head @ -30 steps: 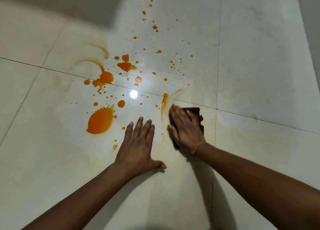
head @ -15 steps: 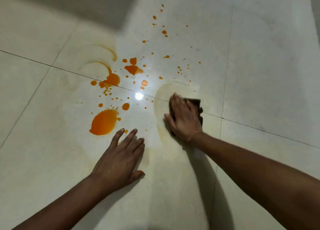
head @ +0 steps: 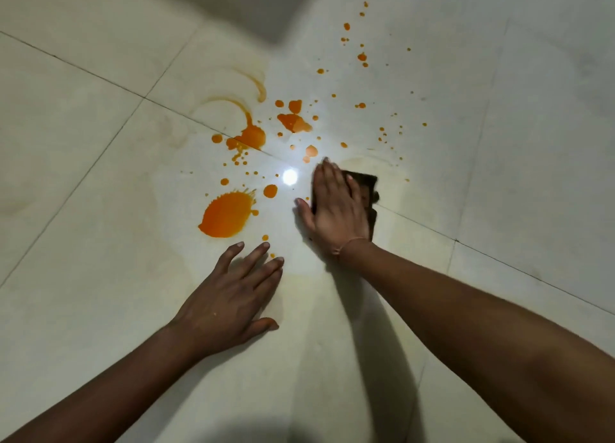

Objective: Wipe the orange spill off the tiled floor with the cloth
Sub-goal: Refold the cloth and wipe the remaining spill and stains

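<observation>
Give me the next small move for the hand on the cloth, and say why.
Probably push the dark cloth forward a little under the flat right hand, onto the orange drops lying just past its fingertips. They are the nearest unwiped spots; the large puddle sits farther left, near the left hand braced on the tiled floor.

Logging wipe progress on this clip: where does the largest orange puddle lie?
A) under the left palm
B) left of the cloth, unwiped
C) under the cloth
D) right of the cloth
B: the largest orange puddle lies whole, left of the dark cloth that the right hand presses flat; the left hand rests on the tiled floor.
</observation>
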`<control>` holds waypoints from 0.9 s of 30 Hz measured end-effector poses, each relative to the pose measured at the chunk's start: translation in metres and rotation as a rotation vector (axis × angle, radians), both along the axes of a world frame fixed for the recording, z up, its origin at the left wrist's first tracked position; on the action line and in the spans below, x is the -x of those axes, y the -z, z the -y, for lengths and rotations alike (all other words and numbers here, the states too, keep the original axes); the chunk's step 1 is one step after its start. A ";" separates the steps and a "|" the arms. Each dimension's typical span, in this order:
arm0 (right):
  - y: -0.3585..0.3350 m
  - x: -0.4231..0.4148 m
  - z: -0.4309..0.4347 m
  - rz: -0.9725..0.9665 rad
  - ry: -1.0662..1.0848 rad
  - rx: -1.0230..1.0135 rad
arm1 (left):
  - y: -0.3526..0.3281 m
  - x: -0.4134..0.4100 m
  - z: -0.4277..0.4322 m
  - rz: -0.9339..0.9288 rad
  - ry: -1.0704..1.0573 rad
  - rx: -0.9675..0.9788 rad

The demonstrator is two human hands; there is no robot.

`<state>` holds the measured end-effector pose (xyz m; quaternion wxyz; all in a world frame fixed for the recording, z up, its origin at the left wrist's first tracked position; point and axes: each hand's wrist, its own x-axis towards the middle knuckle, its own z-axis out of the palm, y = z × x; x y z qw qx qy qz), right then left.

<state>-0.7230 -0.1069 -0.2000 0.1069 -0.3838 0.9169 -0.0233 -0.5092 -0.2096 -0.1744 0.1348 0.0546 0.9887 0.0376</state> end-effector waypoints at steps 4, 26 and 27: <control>-0.012 -0.055 -0.029 0.075 -0.256 0.026 | -0.015 -0.022 0.012 -0.067 -0.213 -0.035; -0.003 -0.101 0.116 0.071 -0.293 0.040 | 0.031 -0.087 0.076 -0.158 -0.625 -0.212; -0.005 -0.119 0.095 0.092 -0.399 0.033 | 0.031 -0.088 0.077 -0.177 -0.651 -0.251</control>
